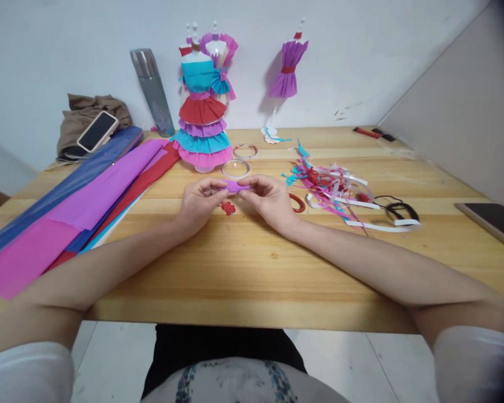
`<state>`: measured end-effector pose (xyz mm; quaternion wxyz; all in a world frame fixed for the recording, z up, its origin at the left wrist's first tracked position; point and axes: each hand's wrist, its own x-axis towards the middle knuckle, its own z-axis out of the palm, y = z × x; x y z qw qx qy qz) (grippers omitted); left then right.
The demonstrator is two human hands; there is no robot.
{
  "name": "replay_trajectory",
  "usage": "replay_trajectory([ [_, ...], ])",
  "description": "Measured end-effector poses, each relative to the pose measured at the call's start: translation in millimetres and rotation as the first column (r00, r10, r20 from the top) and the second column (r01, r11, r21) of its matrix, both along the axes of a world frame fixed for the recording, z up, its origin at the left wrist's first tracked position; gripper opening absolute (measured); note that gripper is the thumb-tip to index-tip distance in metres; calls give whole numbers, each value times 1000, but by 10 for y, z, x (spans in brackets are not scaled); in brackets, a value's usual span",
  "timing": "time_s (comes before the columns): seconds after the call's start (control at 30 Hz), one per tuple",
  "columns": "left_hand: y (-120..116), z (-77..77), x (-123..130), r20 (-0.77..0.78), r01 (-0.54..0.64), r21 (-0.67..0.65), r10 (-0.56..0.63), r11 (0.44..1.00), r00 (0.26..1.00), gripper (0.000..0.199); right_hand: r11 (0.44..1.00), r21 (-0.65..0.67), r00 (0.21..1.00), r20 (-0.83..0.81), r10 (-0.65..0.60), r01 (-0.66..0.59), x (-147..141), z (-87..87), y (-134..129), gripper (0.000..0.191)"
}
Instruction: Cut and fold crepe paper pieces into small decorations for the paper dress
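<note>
Between both hands, just above the wooden table, is a small strip of purple crepe paper (234,186). My left hand (199,202) pinches its left end between thumb and fingers. The right end is pinched the same way by my right hand (271,201). Just below the strip lies a small red paper piece (228,209), shaped like a flower. A red ring, perhaps a tape roll (297,202), is partly hidden behind my right hand. Beyond the hands are two rolls of tape (236,169) on the tabletop.
Mini dress forms in crepe-paper dresses (202,112) stand at the back, with a purple one (289,70) farther right. Crepe sheets (105,184), a phone (98,131) and a bottle (153,92) occupy the left. Paper scraps (331,187), a black cord (403,211) and a tablet-like device (493,221) lie right.
</note>
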<state>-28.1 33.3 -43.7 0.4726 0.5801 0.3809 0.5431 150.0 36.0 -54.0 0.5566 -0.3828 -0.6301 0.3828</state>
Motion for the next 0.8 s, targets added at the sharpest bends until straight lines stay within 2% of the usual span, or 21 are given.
replay_trajectory([
  [0.13,-4,33,-14,23,-33,-43,34,998,999,49,1000,18,1000,-5,-20,20,6,-25,8,25],
  [0.23,-11,52,-17,16,2,-100,-1,995,1000,55,1000,15,1000,-19,4,-4,7,-37,16,31],
  [0.43,-44,84,-9,-28,119,-135,-124,984,992,52,999,50,1000,-2,17,-17,0,-36,0,34],
  [0.6,-57,79,-5,3,195,-194,-198,961,980,48,997,77,998,55,15,-20,4,-34,-30,34],
  [0.8,-73,61,-1,36,211,-189,-208,959,978,45,998,54,997,66,35,-39,8,-37,-37,36],
])
